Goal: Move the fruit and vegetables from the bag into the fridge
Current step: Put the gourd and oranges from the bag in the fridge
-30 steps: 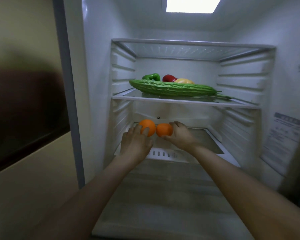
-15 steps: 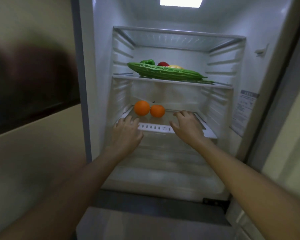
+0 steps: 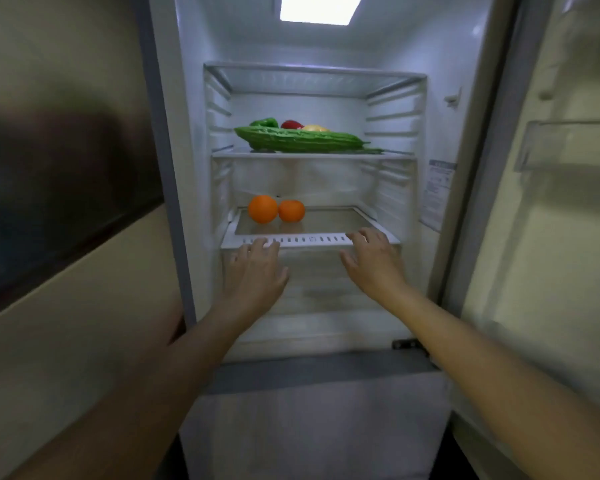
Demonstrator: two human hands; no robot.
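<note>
Just beyond the fingertips of both hands, two oranges sit side by side on the lower glass shelf [image 3: 329, 220] of the open fridge [image 3: 465, 140]. Left hand [image 3: 257, 275] hangs palm down in front of that shelf's white slotted front edge, its grip spread and empty, fingers loosely apart and reaching about to the edge. Up and slightly ahead of this grip lies the larger orange [image 3: 263, 209], round, bright and smooth-looking, resting toward the left side of the shelf. Touching it on its right is the smaller orange [image 3: 291, 211], a little flatter and deeper in colour, roughly midway between the two grips and farther back than either.

Well above both grips, on the upper shelf [image 3: 312, 155], a long bitter gourd [image 3: 300, 141] lies lengthwise, green and ridged, tapering to a point at the right. Behind it, only partly seen, stand a green pepper [image 3: 265, 122], a red pepper [image 3: 291, 124] and a yellow pepper [image 3: 314, 127], left to right.

Right hand [image 3: 373, 265] is also palm down, its grip open and holding nothing, fingers splayed over the right part of the slotted edge; whether they touch it cannot be told. To the right of this grip stands the open fridge door [image 3: 551, 202].
</note>
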